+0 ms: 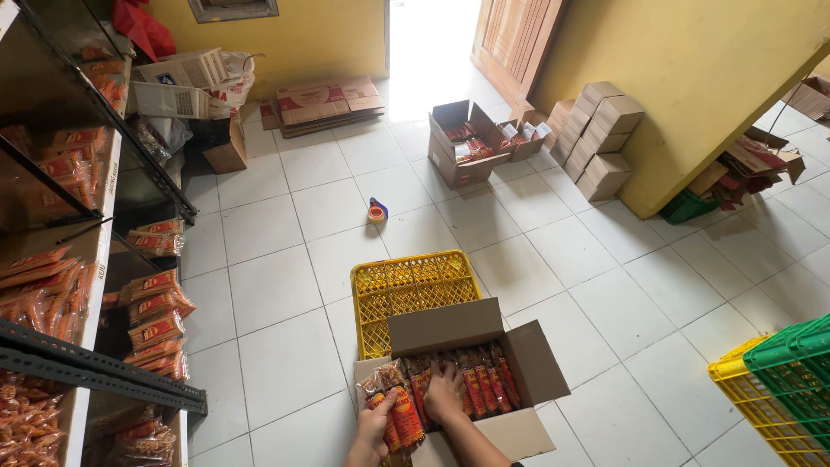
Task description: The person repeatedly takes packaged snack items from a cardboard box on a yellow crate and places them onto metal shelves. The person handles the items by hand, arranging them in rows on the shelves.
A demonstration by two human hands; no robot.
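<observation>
The open brown cardboard box (484, 380) was nearly full of red-orange snack packets (478, 389); the left hand (373, 430) gripped one more packet (403, 417), while the right hand (443, 394) pressed flat, open, on the row.

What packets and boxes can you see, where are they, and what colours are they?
Snack packets: long, red and orange, in rows in the open brown box.
Held packet: same kind, in the left hand.
Shelf packets: orange, stacked at left.
Closed boxes: plain brown, by the yellow wall.
</observation>
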